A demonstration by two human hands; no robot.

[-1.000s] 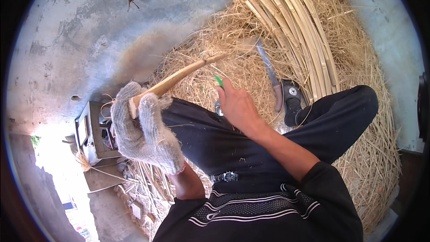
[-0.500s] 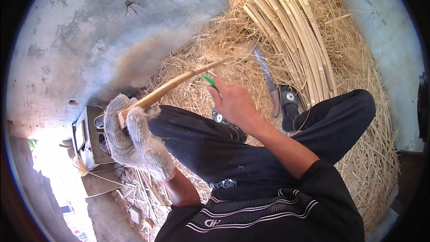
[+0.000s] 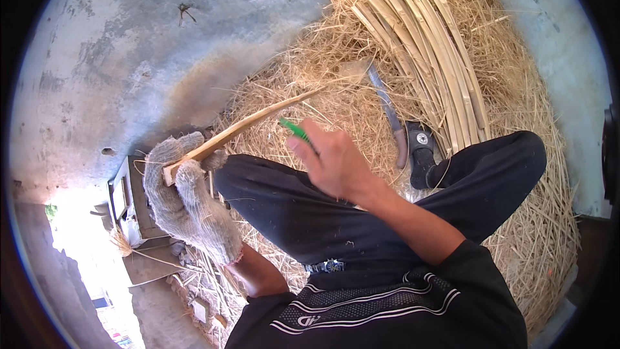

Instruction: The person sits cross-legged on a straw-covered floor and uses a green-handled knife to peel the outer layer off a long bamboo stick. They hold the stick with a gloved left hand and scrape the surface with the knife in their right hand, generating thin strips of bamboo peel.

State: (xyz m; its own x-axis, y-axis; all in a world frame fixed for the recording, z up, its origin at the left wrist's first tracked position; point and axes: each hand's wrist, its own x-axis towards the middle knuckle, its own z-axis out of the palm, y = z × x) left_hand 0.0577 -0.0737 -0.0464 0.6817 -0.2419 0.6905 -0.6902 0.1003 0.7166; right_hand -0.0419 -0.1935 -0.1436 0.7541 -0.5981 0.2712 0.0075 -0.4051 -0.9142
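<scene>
Bamboo strip [image 3: 248,126] lies slanted over the straw [image 3: 310,84], its near end gripped by the gloved left hand [image 3: 187,203]. Right hand [image 3: 332,161] closes around a green-handled tool [image 3: 296,130] (blade hidden). Further right lies a knife [image 3: 387,113].

- The right hand [image 3: 336,165] closes over the green-handled tool [image 3: 296,130]; only a short green end shows at the fingers, and any blade is hidden.
- The near end of the bamboo strip [image 3: 248,126] sits inside the gloved left hand [image 3: 187,203], at centre left.
- The far end of the knife [image 3: 387,113] sinks into the straw [image 3: 310,84].
- The bundle of split strips [image 3: 429,58] is cut off at the top edge.
- Objects in the lower left are washed out by glare.
</scene>
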